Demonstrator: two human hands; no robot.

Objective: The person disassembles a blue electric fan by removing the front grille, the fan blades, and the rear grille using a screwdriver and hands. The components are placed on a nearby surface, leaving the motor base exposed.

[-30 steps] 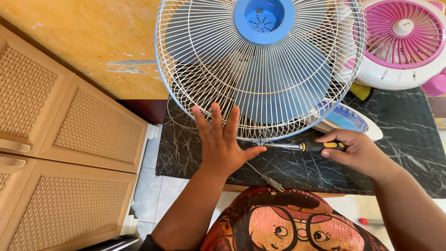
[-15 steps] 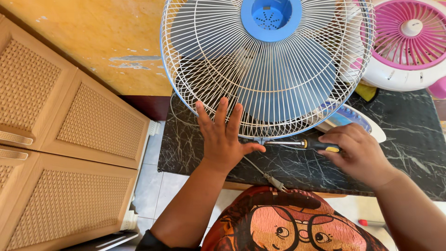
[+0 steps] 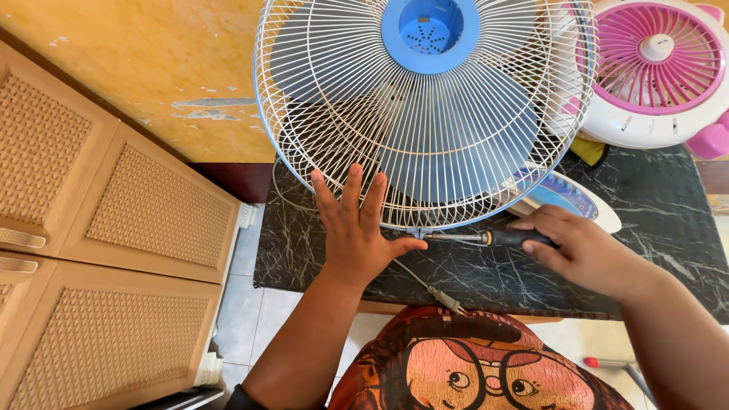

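Two hands at work in the head view, either side of a clamp at the bottom rim of a round white wire fan guard with blue trim (image 3: 425, 114). Left hand (image 3: 357, 228) spread flat, fingers apart, pressed against the wire mesh at about 7 o'clock of the guard, thumb reaching toward the small metal clamp (image 3: 420, 232) at 6 o'clock. Right hand (image 3: 577, 247) closed around the black handle of a screwdriver with a slim steel shaft (image 3: 486, 238), lying level, tip touching the clamp from the 3 o'clock side.

Fan standing on a dark marble-patterned tabletop (image 3: 668, 220), leaning toward the camera, blue blades (image 3: 456, 152) behind the mesh and a blue round hub cap (image 3: 430, 32) at 12 o'clock. Pale oval fan base with a blue panel (image 3: 566, 196) just beside the right hand.

Guard probably light but springy: thin wires likely to bend under a hard push, so best braced at the stiffer outer rim, not mid-mesh. Screwdriver rigid, the handle the place to grip; tip probably prone to slip off the small screw.

Pink and white round fan (image 3: 661, 72) at 2 o'clock. Tan cabinet with woven door panels (image 3: 114, 228) at 9 o'clock. Grey cord with a plug (image 3: 440, 292) trailing off the table edge near 6 o'clock.
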